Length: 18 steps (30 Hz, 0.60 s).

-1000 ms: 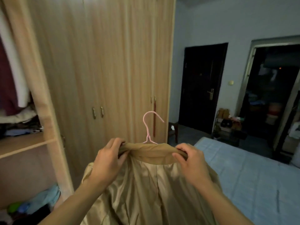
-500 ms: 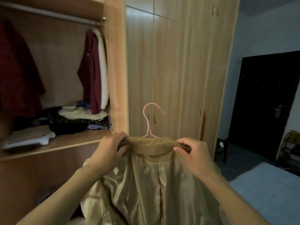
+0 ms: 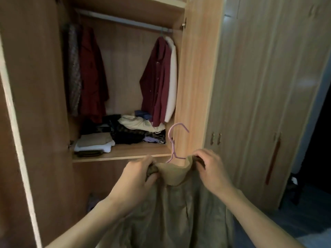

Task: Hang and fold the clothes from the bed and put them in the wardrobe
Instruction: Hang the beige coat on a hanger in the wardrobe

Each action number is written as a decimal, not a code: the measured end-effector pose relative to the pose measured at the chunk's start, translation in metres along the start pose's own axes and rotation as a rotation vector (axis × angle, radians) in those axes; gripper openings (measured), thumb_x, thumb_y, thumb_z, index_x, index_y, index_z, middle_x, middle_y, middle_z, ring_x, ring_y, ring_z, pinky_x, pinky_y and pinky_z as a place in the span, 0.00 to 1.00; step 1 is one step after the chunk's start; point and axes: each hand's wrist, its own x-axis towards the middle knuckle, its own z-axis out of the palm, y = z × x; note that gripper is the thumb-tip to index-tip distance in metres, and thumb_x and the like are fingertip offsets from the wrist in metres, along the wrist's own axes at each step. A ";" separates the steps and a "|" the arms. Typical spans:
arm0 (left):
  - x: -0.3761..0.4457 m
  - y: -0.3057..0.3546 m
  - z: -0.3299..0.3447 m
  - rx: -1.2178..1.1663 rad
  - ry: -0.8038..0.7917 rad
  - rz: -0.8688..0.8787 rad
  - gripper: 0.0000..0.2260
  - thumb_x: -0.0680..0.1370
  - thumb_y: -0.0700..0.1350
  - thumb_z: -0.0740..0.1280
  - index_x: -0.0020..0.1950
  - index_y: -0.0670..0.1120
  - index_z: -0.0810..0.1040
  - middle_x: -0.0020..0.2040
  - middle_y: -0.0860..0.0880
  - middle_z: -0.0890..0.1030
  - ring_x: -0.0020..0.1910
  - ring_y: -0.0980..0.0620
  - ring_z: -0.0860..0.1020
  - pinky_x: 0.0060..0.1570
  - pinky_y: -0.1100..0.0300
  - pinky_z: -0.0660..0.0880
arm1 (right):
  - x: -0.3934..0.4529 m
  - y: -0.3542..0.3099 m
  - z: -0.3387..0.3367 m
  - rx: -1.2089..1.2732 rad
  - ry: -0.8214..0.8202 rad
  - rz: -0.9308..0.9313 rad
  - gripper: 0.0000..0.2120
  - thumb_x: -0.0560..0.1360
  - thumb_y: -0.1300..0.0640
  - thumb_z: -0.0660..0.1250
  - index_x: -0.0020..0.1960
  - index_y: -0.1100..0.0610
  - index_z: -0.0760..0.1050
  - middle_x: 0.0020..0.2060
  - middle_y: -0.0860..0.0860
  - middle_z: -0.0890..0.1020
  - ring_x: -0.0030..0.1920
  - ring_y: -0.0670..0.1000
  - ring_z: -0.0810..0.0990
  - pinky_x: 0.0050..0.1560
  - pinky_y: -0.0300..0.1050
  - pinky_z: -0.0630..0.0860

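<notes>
A tan jacket [image 3: 175,208] with a shiny lining hangs on a pink hanger [image 3: 173,142], whose hook sticks up above the collar. My left hand [image 3: 138,174] grips the jacket's left shoulder and my right hand [image 3: 211,170] grips its right shoulder. I hold it in front of the open wardrobe [image 3: 195,68], below the shelf edge. The hanging rail [image 3: 123,21] runs across the top of the open compartment.
On the rail hang a dark red garment [image 3: 93,76] at the left and a red and a white garment [image 3: 161,81] at the right. Folded clothes [image 3: 121,133] are piled on the shelf. The open door [image 3: 26,122] stands at the left; closed doors [image 3: 259,104] are at the right.
The view has swung left from the bedroom and the bed to the open wardrobe. Both hands still hold the jacket on the hanger, now closer to the compartment.
</notes>
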 end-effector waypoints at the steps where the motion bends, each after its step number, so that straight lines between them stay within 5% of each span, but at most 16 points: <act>1: -0.005 -0.009 -0.013 0.002 -0.045 -0.009 0.07 0.75 0.45 0.71 0.44 0.51 0.73 0.38 0.56 0.78 0.40 0.55 0.75 0.40 0.56 0.73 | 0.008 -0.007 0.010 0.015 0.008 -0.005 0.11 0.76 0.61 0.68 0.54 0.47 0.76 0.52 0.41 0.78 0.55 0.45 0.76 0.57 0.47 0.77; 3: -0.015 -0.027 -0.042 -0.018 -0.171 -0.035 0.05 0.77 0.50 0.69 0.46 0.51 0.76 0.39 0.54 0.80 0.40 0.54 0.76 0.40 0.55 0.73 | 0.022 -0.023 0.025 0.074 0.037 -0.022 0.11 0.75 0.63 0.69 0.52 0.48 0.78 0.49 0.42 0.78 0.52 0.43 0.77 0.56 0.43 0.77; 6: -0.017 -0.057 -0.079 -0.387 -0.395 -0.140 0.18 0.84 0.55 0.58 0.49 0.44 0.81 0.43 0.44 0.83 0.41 0.45 0.81 0.40 0.52 0.77 | 0.042 -0.049 0.045 0.189 0.058 -0.068 0.13 0.73 0.69 0.70 0.51 0.52 0.79 0.47 0.44 0.78 0.51 0.41 0.77 0.55 0.34 0.75; 8: -0.009 -0.082 -0.087 -0.524 -0.322 -0.219 0.18 0.85 0.50 0.56 0.51 0.42 0.82 0.43 0.41 0.84 0.41 0.43 0.82 0.41 0.47 0.80 | 0.055 -0.061 0.059 0.249 0.077 -0.111 0.15 0.72 0.71 0.69 0.50 0.53 0.80 0.46 0.45 0.79 0.51 0.42 0.78 0.54 0.35 0.75; 12: 0.026 -0.132 -0.080 -0.257 0.004 -0.064 0.07 0.80 0.41 0.67 0.51 0.52 0.82 0.42 0.52 0.83 0.40 0.56 0.80 0.42 0.50 0.78 | 0.085 -0.076 0.094 0.382 0.096 -0.217 0.12 0.72 0.72 0.68 0.48 0.57 0.80 0.47 0.49 0.80 0.51 0.44 0.79 0.54 0.37 0.73; 15: 0.056 -0.145 -0.077 -0.098 0.076 0.141 0.17 0.76 0.39 0.71 0.62 0.54 0.79 0.54 0.57 0.79 0.53 0.58 0.77 0.49 0.62 0.74 | 0.109 -0.083 0.124 0.562 0.046 -0.232 0.06 0.76 0.65 0.68 0.51 0.57 0.81 0.50 0.49 0.80 0.54 0.50 0.80 0.56 0.46 0.75; 18: 0.092 -0.148 -0.066 0.016 0.017 0.315 0.20 0.75 0.38 0.72 0.65 0.53 0.80 0.64 0.53 0.74 0.64 0.56 0.71 0.60 0.64 0.69 | 0.130 -0.086 0.151 0.722 0.018 -0.214 0.07 0.77 0.58 0.68 0.54 0.52 0.82 0.53 0.50 0.81 0.57 0.52 0.80 0.59 0.49 0.75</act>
